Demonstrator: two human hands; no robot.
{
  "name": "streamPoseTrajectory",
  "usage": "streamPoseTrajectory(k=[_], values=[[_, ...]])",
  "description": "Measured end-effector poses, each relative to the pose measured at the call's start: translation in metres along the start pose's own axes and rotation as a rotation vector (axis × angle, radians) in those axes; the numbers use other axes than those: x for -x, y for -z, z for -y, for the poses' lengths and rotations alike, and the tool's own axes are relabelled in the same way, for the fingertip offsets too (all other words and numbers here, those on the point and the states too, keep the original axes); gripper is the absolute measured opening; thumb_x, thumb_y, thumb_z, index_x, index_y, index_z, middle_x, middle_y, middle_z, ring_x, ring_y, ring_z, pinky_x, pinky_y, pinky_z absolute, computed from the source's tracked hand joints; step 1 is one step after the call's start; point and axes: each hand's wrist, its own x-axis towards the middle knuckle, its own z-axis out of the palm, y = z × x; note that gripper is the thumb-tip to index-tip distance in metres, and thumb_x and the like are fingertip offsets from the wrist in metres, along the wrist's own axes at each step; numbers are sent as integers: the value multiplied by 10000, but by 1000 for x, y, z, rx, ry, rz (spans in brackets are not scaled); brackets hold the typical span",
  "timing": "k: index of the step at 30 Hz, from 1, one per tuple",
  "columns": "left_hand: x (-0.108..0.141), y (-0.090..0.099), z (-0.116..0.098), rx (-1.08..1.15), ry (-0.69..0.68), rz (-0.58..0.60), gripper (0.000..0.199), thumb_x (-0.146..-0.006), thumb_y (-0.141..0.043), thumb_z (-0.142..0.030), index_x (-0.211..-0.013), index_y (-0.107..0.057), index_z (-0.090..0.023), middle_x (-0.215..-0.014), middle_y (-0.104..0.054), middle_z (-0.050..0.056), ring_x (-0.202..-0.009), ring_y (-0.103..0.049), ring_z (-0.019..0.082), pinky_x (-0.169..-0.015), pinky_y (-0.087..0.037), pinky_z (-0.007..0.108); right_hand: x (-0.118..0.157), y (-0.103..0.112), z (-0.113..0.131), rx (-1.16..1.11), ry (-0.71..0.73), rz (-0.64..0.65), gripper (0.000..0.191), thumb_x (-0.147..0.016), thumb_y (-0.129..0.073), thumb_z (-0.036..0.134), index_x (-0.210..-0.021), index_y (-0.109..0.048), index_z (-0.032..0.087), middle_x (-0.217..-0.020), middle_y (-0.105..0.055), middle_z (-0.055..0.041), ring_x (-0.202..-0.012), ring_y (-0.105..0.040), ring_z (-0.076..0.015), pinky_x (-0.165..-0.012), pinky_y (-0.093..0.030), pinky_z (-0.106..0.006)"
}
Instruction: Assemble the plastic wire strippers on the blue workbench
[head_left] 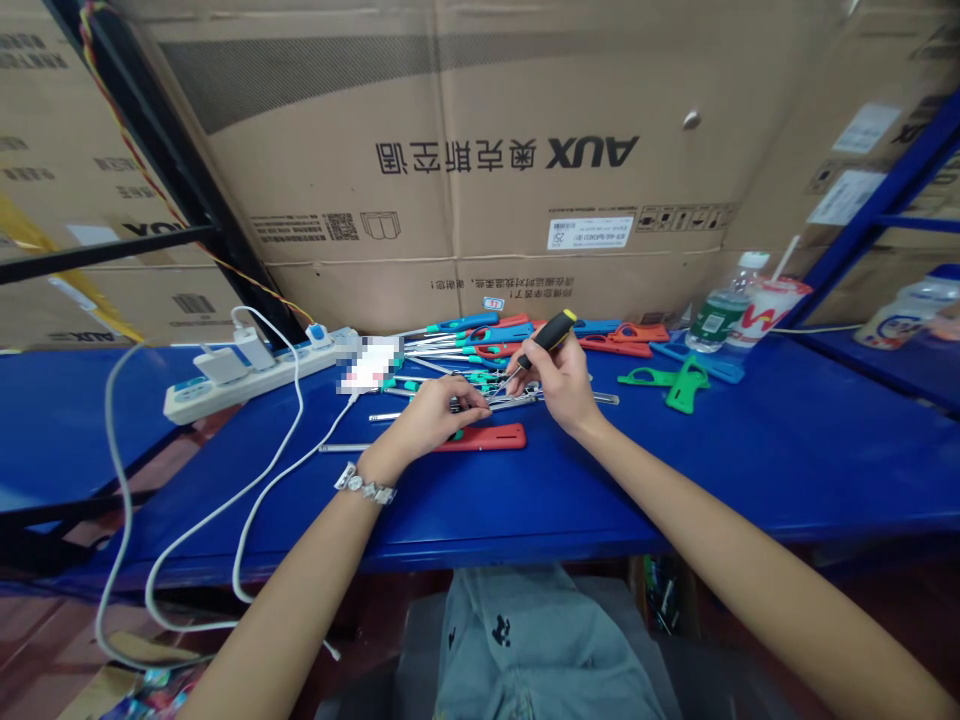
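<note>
A black and yellow screwdriver is held in my right hand, its shaft slanting down to the left toward small metal parts. My left hand is closed beside the screwdriver's tip, its fingertips pinched on something too small to make out. Under the left hand lies a red-handled tool with a long metal rod pointing left. Behind both hands spreads a pile of similar rods with blue handles and red handles. Green handle pieces lie to the right.
On the blue table, a white power strip with chargers and loose cables stands left, near a blurred phone. At the back right are a water bottle and a cup with a straw. Large cardboard boxes rise behind.
</note>
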Motion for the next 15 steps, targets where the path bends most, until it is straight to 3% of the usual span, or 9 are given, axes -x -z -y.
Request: streamPoseTrajectory(k=[7, 15], values=[[-1, 0, 0, 21, -9, -59, 58, -842, -738, -253, -845, -766, -203, -846, -754, 50, -836, -638, 195, -800, -510, 337, 0, 0, -5, -38, 5, -9, 462, -842, -635, 636, -992, -378, 282, -766, -686, 16, -495, -628, -167, -499, -537, -352], [-1, 1, -1, 10, 15, -26, 69, -828, -754, -258, -829, -770, -191, -823, -751, 54, -805, -644, 196, -748, -495, 328, -1, 0, -8, -90, 45, 13, 460, -847, -654, 629, -941, -371, 279, -695, -637, 50, -464, -606, -140, -477, -532, -320]])
